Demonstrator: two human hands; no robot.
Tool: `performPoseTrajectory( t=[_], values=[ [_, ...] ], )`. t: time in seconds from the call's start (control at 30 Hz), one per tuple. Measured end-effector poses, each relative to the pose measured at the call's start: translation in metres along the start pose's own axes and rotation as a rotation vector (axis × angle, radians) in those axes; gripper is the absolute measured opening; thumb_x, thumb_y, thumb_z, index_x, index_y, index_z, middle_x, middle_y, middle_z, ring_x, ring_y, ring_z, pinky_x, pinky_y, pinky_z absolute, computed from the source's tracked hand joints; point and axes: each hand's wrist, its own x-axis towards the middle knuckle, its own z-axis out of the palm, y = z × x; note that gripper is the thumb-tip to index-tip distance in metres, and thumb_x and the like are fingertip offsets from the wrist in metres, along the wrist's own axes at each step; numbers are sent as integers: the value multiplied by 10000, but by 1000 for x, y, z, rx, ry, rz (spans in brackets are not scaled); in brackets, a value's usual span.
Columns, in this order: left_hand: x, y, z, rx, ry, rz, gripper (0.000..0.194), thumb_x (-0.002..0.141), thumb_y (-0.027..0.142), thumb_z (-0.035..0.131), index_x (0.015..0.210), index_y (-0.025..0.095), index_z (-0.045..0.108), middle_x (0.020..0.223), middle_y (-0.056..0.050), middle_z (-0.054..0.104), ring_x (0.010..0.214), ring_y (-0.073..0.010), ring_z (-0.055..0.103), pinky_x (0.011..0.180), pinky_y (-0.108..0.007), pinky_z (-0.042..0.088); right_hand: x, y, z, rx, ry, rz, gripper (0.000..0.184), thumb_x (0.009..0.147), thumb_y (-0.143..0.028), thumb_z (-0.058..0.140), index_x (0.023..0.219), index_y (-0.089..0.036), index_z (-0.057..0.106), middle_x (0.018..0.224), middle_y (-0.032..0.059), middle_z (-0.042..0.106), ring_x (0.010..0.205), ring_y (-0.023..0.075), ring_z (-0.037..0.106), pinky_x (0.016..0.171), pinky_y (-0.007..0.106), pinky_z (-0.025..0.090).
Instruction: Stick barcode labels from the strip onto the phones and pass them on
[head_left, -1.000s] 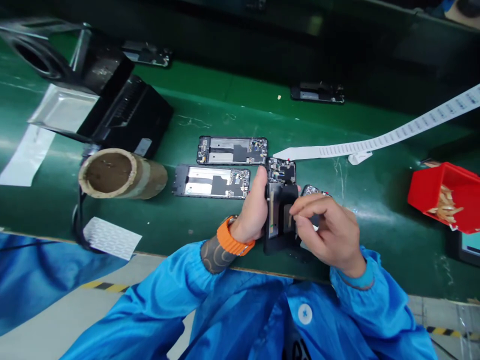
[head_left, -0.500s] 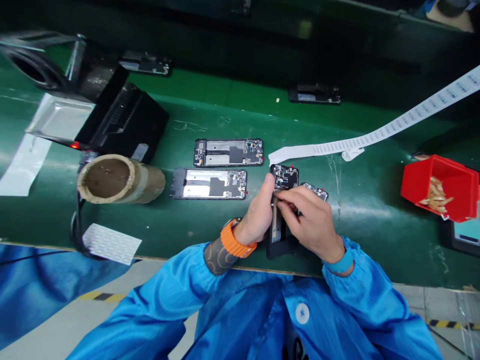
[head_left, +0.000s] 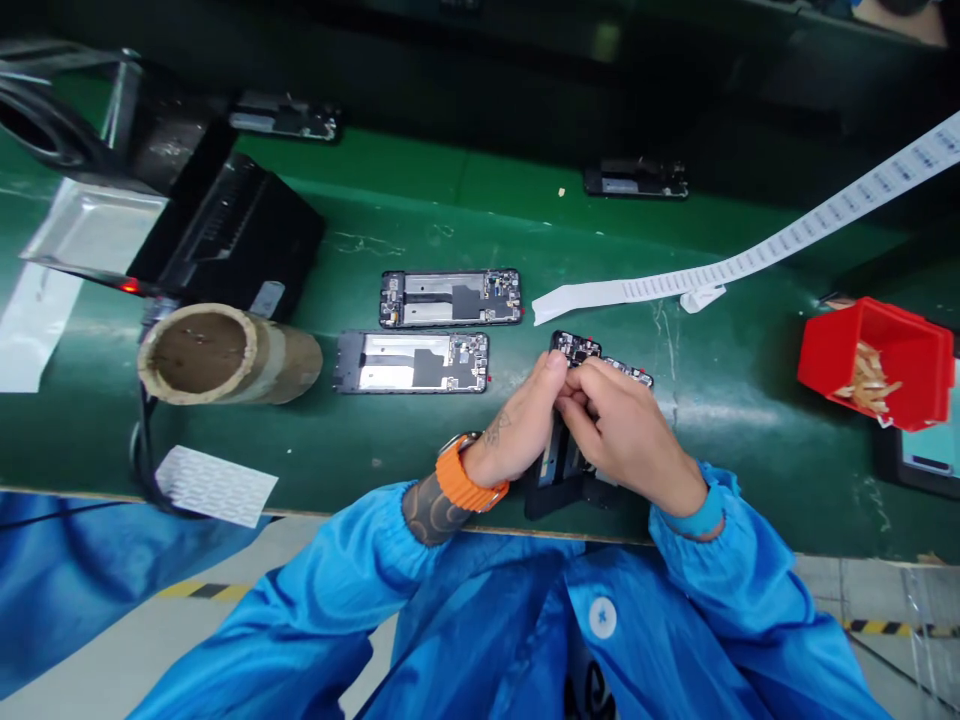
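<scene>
My left hand (head_left: 521, 420), with an orange watch band at the wrist, is closed over an opened phone frame (head_left: 576, 346) with bare circuitry. My right hand (head_left: 630, 430) is closed too, its fingertips pinched together against the left thumb. Whatever sits between the fingertips is too small or hidden to make out. Both hands cover the middle of this frame; its upper circuit end and dark lower end show. A second phone frame (head_left: 631, 373) lies partly under my right hand. To the left, two more opened phone frames, an upper one (head_left: 450, 298) and a lower one (head_left: 414, 363), lie flat.
A barcode label strip (head_left: 675, 287) runs to the upper right. The red bin (head_left: 817, 365) at right holds small tan pieces. At left stand a cardboard tube (head_left: 289, 360) and a black device (head_left: 262, 230). More phone frames (head_left: 636, 180) lie at the back.
My left hand's thumb and fingers have moved inward over the phone frame to meet my right fingertips. My right hand has stayed near the same place. The view has shifted slightly.
</scene>
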Motion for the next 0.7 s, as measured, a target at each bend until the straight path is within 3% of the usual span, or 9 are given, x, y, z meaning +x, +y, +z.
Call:
performPoseTrajectory(
  t=[0.1,0.2,0.23,0.33,0.4,0.47,0.6,0.7],
  values=[
    [4,5,1,-215,53,-145,561,966,652,436,936,161,705,938,-82,745,1097,-289,672,1007,-412,532,-4,-5,-11,-9,-77,-78,168,992,-150,461,843,-211,507,811,28,561,723,168,510,660,302,408],
    [11,14,-4,-520,19,-302,769,944,763,281,1017,137,722,882,-121,755,1046,-326,712,863,-428,598,-13,-6,-35,203,-289,-204,167,1011,-170,471,855,-225,494,795,1,565,691,142,524,628,269,439],
    [13,18,-6,-591,14,-314,826,930,793,239,1033,129,720,879,-132,758,999,-326,729,804,-420,611,-15,-4,-42,256,-306,-207,160,1008,-166,478,863,-230,497,793,-4,571,687,137,532,623,263,450],
    [14,25,-11,-674,40,-299,886,902,832,222,1075,115,713,878,-145,765,882,-308,750,691,-390,618,-17,4,-45,248,-84,-83,152,987,-143,503,865,-233,513,858,21,610,771,155,590,669,281,491],
    [12,26,-9,-669,39,-301,869,915,811,235,1124,114,711,879,-140,768,895,-312,749,706,-400,622,-15,8,-34,221,91,0,146,969,-144,524,851,-229,524,939,50,633,859,172,628,681,289,511],
    [10,23,-6,-649,48,-273,815,946,760,256,1187,124,703,892,-124,770,956,-324,742,760,-419,624,-13,10,-20,236,185,9,133,953,-149,539,843,-225,534,984,64,646,926,184,657,694,293,536],
    [9,20,-2,-620,121,-191,687,998,646,275,1271,161,677,941,-93,770,1047,-319,723,831,-422,617,-12,9,-6,230,187,-114,124,930,-135,541,849,-228,533,1054,74,702,956,183,694,785,332,576],
    [10,26,-3,-631,118,-250,712,1011,635,215,1220,157,699,927,-107,767,1018,-309,730,830,-425,617,-13,9,-3,234,89,-205,121,925,-127,537,864,-229,518,1070,71,742,807,140,701,677,270,556]
  ],
)
